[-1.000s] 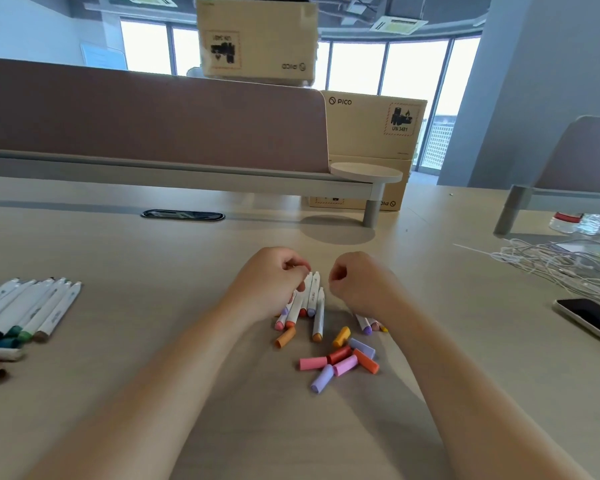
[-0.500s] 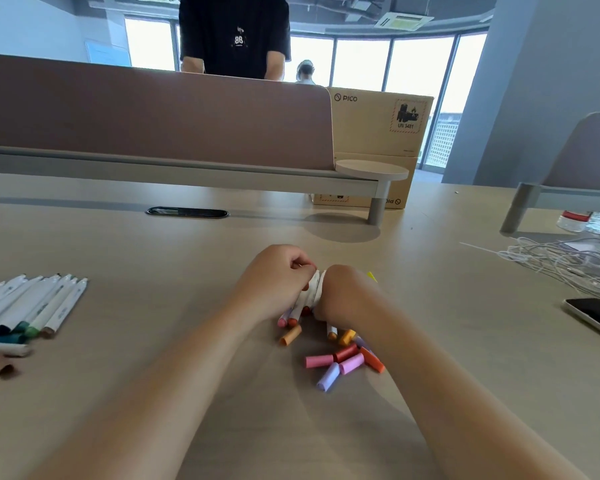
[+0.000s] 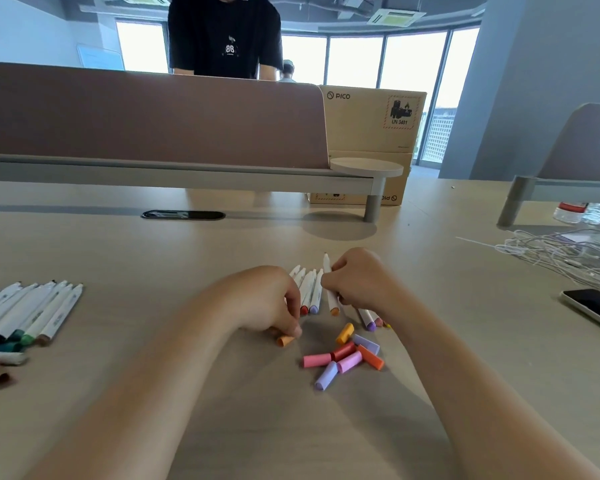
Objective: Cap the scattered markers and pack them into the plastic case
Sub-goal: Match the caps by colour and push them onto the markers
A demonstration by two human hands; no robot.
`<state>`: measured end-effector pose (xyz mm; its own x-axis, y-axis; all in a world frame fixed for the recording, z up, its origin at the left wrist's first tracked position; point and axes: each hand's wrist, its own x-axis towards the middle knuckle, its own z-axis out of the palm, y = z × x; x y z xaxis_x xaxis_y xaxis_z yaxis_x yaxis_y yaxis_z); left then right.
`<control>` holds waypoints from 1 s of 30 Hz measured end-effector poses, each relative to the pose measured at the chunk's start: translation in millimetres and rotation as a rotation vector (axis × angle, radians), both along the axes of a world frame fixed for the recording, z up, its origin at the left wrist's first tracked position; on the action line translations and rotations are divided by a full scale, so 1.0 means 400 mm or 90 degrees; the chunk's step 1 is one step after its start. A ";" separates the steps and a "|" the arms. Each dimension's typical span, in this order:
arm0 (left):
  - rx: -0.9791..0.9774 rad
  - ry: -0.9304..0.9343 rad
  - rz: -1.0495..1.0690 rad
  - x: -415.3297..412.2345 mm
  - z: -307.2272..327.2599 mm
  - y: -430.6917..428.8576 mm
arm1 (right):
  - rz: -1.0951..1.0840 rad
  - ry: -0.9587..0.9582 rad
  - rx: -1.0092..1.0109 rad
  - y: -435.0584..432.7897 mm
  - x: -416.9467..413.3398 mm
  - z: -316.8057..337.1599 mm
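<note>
R grip clamped on orange marker | L grip pinching, prob., orange cap

An office: shared desk with divider panel, wide windows.

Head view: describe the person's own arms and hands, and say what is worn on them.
Nothing is worn that the view shows. The left hand and right hand have no gloves, and no ring, watch or bracelet is visible. The left forearm and right forearm run uncovered to the bottom edge of the picture, with no sleeve in sight.
</note>
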<state>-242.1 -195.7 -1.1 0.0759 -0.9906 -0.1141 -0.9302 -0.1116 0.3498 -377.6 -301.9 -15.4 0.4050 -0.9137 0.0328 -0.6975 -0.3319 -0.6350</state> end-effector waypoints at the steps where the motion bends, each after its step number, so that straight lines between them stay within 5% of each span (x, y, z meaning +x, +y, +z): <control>1: 0.008 -0.003 0.002 -0.002 -0.001 0.000 | 0.006 -0.006 -0.008 0.001 0.001 -0.001; 12: 0.027 -0.069 0.006 -0.017 -0.011 -0.003 | 0.033 -0.030 -0.033 0.013 -0.002 0.000; 23: -0.265 0.604 0.206 0.062 -0.007 -0.027 | 0.137 -0.042 -0.032 0.044 -0.004 0.027; 30: -0.372 0.740 0.328 0.071 -0.026 -0.040 | 0.236 -0.075 0.070 0.059 -0.006 0.033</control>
